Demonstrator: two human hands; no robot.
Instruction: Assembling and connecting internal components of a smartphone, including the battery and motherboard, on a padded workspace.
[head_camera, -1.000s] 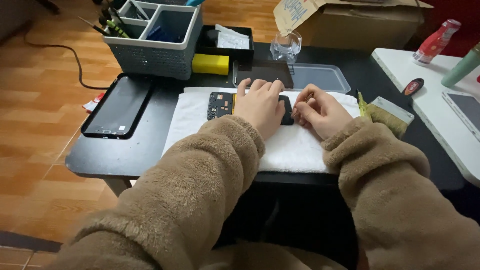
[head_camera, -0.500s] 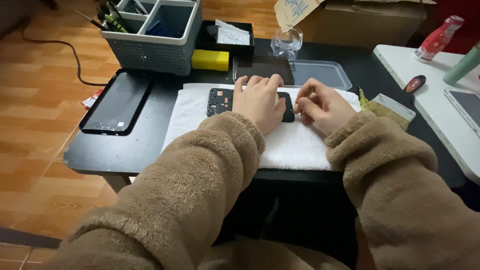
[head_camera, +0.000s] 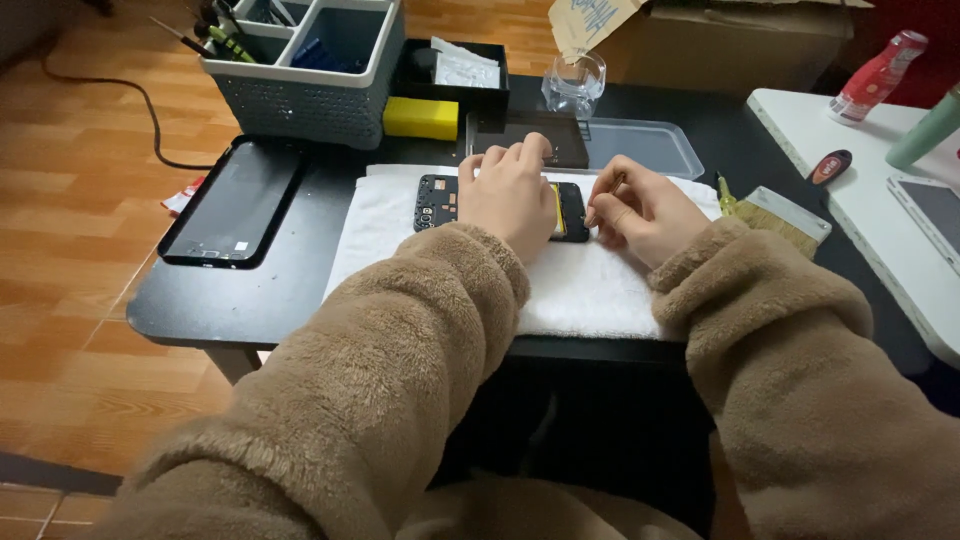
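Observation:
An opened black phone (head_camera: 440, 203) with its insides showing lies on a white towel (head_camera: 580, 285) on the black table (head_camera: 250, 300). My left hand (head_camera: 512, 190) rests flat on the phone's middle and presses it down. My right hand (head_camera: 640, 207) sits at the phone's right end, its fingers pinched on a thin tool (head_camera: 600, 198) whose tip touches the phone's edge. Both arms wear fuzzy brown sleeves.
A black tablet (head_camera: 232, 203) lies at the left. Behind stand a grey organiser bin (head_camera: 310, 70), a yellow block (head_camera: 421, 118), a black tray (head_camera: 455, 75), a glass (head_camera: 574, 85), a clear lid (head_camera: 640, 148), a brush (head_camera: 785, 215). A white table (head_camera: 880, 190) stands right.
The view has shifted slightly. My hands stay on the phone; my right hand has edged a little to the right end.

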